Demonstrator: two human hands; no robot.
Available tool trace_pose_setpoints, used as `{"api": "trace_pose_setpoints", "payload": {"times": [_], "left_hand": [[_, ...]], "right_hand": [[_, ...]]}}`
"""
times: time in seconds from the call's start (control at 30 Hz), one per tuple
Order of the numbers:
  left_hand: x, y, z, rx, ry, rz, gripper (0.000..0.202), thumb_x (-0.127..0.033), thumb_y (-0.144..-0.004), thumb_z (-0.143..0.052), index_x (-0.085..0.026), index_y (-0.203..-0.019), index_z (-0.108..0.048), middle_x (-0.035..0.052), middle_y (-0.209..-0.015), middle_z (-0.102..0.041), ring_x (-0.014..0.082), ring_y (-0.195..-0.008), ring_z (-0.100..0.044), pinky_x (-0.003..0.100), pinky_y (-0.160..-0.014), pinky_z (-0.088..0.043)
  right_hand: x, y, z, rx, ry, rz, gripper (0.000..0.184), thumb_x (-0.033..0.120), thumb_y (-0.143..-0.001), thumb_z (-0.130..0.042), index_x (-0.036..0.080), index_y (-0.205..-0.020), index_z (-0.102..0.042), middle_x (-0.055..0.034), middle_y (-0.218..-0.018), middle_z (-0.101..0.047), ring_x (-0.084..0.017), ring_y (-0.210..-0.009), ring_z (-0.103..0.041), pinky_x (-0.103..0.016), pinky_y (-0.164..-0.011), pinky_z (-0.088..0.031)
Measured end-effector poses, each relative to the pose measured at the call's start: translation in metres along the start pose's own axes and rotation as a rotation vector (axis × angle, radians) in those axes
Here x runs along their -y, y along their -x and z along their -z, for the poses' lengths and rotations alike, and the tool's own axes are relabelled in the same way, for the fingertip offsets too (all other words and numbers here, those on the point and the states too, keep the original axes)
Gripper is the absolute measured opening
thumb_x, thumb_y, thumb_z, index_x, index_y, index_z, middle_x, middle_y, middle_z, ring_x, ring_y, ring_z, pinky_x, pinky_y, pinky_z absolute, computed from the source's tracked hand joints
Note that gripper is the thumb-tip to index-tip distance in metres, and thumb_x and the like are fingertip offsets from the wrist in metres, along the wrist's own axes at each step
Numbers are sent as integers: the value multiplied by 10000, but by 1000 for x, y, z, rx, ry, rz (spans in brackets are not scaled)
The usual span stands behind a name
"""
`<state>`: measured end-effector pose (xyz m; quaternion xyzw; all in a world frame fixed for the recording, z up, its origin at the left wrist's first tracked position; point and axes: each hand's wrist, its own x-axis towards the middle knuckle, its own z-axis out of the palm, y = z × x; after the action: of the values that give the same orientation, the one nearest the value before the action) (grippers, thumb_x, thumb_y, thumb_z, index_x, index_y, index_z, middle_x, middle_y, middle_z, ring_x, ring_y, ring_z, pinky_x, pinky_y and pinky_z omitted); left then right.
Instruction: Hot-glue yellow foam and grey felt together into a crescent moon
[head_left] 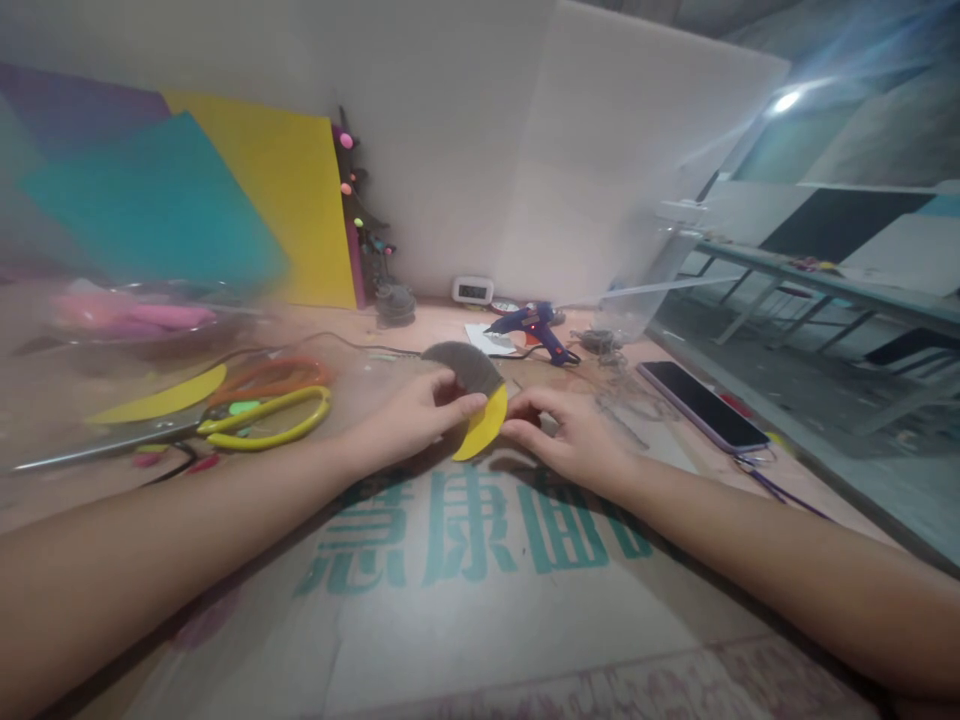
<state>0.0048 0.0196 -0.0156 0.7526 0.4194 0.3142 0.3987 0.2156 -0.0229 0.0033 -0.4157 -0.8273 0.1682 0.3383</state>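
Both my hands meet over a cardboard sheet (480, 580) with green printed characters. My left hand (416, 415) is closed round a grey curved piece (466, 365) and the yellow crescent-shaped piece (484, 425) that overlaps it. My right hand (570, 430) pinches the yellow piece's right edge with fingertips pressed together. The two pieces sit together between the hands, just above the cardboard.
Yellow-handled scissors (262, 420) and orange-handled ones (270, 378) lie at left beside a yellow crescent offcut (161, 400). A blue glue gun (534, 328) stands behind, near a small clock (472, 291). A phone (701, 405) lies at right. Coloured sheets (187, 215) lean on the wall.
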Motion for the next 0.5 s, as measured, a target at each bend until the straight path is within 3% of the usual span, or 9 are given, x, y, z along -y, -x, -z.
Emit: {"api": "trace_pose_setpoints", "payload": {"times": [0.13,0.33,0.43,0.5], "left_hand": [[-1,0,-1,50,15,-38,406,-545,-850,-575,-152,-922,-646,37,-811,-642,172,-708,-578,265,-594,-430],[1,1,-2,59,276,-42,511,-626,-857,-531,-160,-1041,-626,16,-787,-602,120,-601,-525,233,-538,-416],[-4,5,-1,23,291,-23,559,-670,-881,-436,-162,-911,-668,22,-735,-599,132,-615,-527,242,-557,-420],[-8,6,0,-27,282,11,597,-678,-894,-385,-162,-775,-660,26,-678,-591,141,-619,-525,247,-566,-412]], "right_hand": [[1,1,-2,-31,69,76,179,275,-887,-573,193,-733,-615,-8,-681,-652,-122,-598,-560,-245,-589,-435],[-7,4,2,-285,162,90,142,237,-865,-574,210,-726,-565,12,-639,-610,-120,-567,-532,-248,-548,-412],[-17,4,4,-316,266,169,67,221,-871,-573,214,-807,-594,3,-677,-619,-133,-597,-534,-271,-591,-420],[-22,5,4,-261,374,271,79,214,-887,-561,209,-823,-607,-8,-691,-623,-143,-623,-537,-290,-633,-420]]}}
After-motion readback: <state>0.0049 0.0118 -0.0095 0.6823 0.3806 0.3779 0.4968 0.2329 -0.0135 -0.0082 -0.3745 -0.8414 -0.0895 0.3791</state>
